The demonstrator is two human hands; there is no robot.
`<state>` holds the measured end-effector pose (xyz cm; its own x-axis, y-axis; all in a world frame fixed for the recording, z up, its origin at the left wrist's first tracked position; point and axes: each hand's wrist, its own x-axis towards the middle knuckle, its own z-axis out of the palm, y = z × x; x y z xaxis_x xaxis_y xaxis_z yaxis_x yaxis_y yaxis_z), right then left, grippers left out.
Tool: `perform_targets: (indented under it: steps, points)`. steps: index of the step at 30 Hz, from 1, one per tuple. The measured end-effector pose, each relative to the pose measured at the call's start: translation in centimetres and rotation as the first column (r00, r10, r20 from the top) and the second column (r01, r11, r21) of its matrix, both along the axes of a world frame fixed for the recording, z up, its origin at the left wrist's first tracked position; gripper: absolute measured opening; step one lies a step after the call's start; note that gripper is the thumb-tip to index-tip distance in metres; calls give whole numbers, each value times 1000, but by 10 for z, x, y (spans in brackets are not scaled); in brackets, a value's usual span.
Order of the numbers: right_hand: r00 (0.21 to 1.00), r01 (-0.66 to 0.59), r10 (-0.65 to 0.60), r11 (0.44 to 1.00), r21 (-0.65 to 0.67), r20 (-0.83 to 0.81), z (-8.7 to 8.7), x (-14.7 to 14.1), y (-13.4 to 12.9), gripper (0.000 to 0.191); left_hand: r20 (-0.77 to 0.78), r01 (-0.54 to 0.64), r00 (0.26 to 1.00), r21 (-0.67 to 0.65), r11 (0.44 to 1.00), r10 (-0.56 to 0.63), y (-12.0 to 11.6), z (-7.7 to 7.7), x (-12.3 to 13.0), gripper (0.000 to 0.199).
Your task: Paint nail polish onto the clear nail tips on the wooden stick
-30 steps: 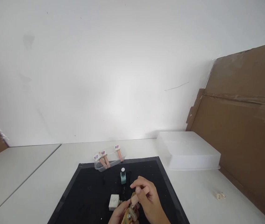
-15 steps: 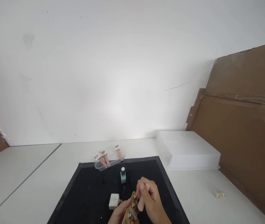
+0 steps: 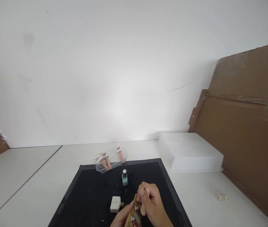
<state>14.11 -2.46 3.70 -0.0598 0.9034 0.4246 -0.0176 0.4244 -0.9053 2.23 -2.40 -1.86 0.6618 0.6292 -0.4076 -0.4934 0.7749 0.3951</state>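
At the bottom centre my left hand (image 3: 121,217) is closed around a brownish-yellow strip with a row of shiny metal knobs (image 3: 130,219), held at a slant. My right hand (image 3: 154,203) is closed on a peach-coloured stick (image 3: 143,209), close against the strip's upper right side; its fingertips cover the strip's top end. Whether the stick touches the strip I cannot tell. Left of the strip lies a white square bottle (image 3: 115,204) on its side, its neck near my left fingers. A small teal nail polish bottle (image 3: 124,179) stands upright behind my hands.
A black mat (image 3: 93,189) covers the table's middle. On its back edge rests a clear tray (image 3: 115,164) with labelled peach sticks (image 3: 107,162). To the right are an upturned white plastic bin (image 3: 195,154), small cream rings (image 3: 221,197) and a cardboard wall (image 3: 247,132).
The knobbed strip and my left hand have shifted slightly right and down. My right fingers now cover the strip's top knob, and the peach stick stands a little more upright.
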Motion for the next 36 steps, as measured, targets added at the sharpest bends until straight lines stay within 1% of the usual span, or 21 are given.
perform_targets:
  steps: [5,11,14,17,24,28,33,36]
  points:
    - [999,2,-2,1000,7,40,0,0,-2,48,-38,-17,999,-24,1000,16,2,-6,3,33]
    - [998,6,-6,1000,-14,62,4,0,-2,51,-49,-33,998,-34,999,31,1,-7,3,28]
    - [997,16,-15,1000,-4,71,5,0,-2,51,-46,-30,999,-24,999,29,1,-6,3,34]
    - [997,13,-11,1000,-22,80,6,1,-3,51,-46,-19,999,-24,1000,17,1,-6,3,40]
    - [994,30,-27,999,-21,103,7,1,-5,53,-32,-19,999,-1,1000,19,1,-6,3,25]
    - [991,47,-46,999,-4,123,9,0,-6,54,-34,-14,999,11,1000,15,1,-6,3,29]
    - [996,2,3,999,-54,90,10,0,-6,53,-28,-5,1000,23,1000,6,0,-4,2,32]
    - [996,-2,8,998,-63,89,10,0,-6,54,-28,-11,1000,15,1000,11,0,-4,2,33]
